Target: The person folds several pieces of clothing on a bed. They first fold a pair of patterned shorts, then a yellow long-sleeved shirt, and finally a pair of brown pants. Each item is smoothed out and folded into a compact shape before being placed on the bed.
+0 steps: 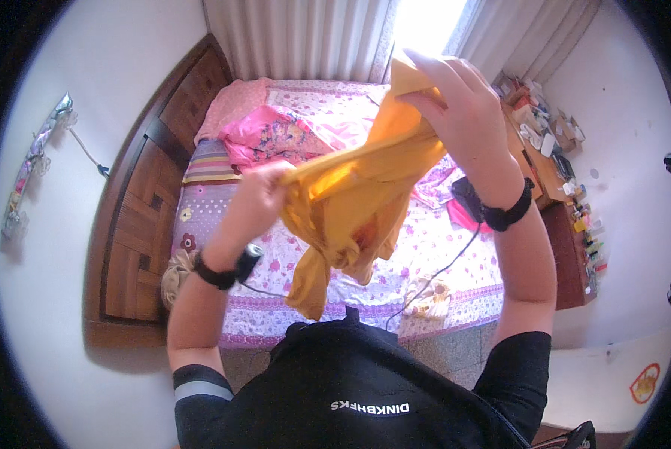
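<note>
A mustard-yellow garment point(358, 198) hangs in the air between my hands, above the bed. Its cloth is stretched along the top edge, and the lower part falls in folds with one sleeve-like end dangling low. My left hand point(262, 196) is closed in a fist around one side of it. Higher up and to the right, my right hand point(455, 101) pinches the other end between thumb and fingers. Each wrist wears a black band with a small device, and a thin cable leads from each device.
The bed point(268, 299) has a pink-flowered sheet and a dark wooden headboard point(152, 217) on the left. A bright pink floral cloth point(272, 138) lies crumpled on it. At the right stands a wooden desk point(530, 161) crowded with small items. Pale curtains point(298, 41) hang behind.
</note>
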Demonstrator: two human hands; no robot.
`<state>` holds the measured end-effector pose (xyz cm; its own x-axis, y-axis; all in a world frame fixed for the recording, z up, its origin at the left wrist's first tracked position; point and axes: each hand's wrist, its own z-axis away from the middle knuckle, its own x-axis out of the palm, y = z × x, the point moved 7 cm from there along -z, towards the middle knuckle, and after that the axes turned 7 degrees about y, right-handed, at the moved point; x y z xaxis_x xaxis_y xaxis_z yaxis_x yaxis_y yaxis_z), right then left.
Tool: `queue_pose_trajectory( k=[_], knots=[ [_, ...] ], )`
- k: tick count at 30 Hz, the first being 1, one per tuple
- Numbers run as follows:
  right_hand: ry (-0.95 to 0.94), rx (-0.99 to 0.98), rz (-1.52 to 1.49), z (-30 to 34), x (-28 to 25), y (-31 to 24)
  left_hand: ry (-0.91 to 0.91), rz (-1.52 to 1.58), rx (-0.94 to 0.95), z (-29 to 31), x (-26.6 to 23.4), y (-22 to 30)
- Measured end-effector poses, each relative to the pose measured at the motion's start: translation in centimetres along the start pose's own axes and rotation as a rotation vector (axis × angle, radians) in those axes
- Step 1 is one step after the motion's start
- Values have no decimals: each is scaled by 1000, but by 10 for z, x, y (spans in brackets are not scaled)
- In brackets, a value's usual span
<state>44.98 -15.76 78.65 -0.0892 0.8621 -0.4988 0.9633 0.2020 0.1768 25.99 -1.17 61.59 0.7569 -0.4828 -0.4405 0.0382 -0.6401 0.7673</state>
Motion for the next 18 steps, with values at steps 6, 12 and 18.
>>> queue_pose_trajectory(
  k=[6,12,18],
  knots=[
    [-438,-1,-89,64,29,50,269,-135,9,-41,-111,37],
    [-630,152,140,127,74,115,274,-431,-79,-39,-166,70],
    [-334,350,139,134,75,175,84,-429,-137,-25,-160,60]
  ],
)
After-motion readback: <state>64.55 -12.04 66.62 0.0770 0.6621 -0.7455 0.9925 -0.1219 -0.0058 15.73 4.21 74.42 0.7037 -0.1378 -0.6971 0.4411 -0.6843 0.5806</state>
